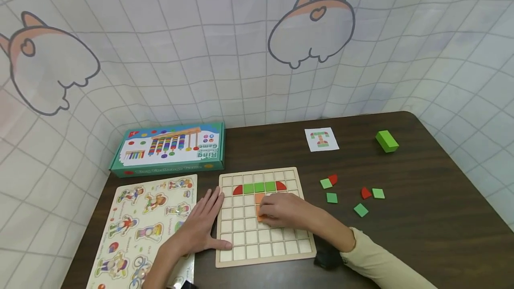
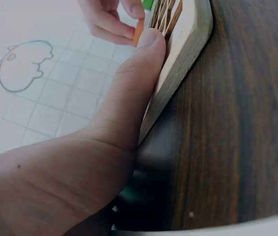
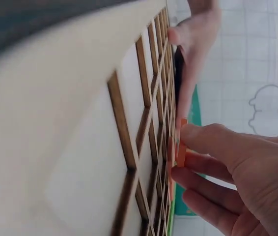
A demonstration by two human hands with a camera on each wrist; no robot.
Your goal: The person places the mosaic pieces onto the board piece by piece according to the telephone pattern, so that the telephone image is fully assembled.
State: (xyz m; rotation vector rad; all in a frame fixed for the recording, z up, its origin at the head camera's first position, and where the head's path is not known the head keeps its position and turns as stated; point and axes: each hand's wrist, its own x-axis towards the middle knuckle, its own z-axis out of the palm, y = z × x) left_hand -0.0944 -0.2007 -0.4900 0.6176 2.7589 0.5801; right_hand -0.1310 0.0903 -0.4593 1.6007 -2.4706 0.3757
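Observation:
A wooden grid board (image 1: 263, 249) lies on the table. Along one upper row stand green square tiles (image 1: 259, 187) with a red quarter-round tile (image 1: 238, 190) at each end. Below the middle green tile, an orange square tile (image 1: 259, 198) sits in its cell. My right hand (image 1: 285, 208) pinches another orange tile (image 3: 182, 147) between thumb and fingers, tilted on edge close over the grid; its fingers partly cover the column there. The left hand (image 1: 201, 224) rests with straight, spread fingers at the board's left edge, thumb over the lower left corner.
Right of the board lie loose light green tiles (image 1: 331, 198) and red quarter-round tiles (image 1: 366, 192). A pattern card (image 1: 322, 139) and a green block (image 1: 387, 141) are farther back. On the left are a picture puzzle board (image 1: 132, 211) and a boxed ring game (image 1: 168, 150).

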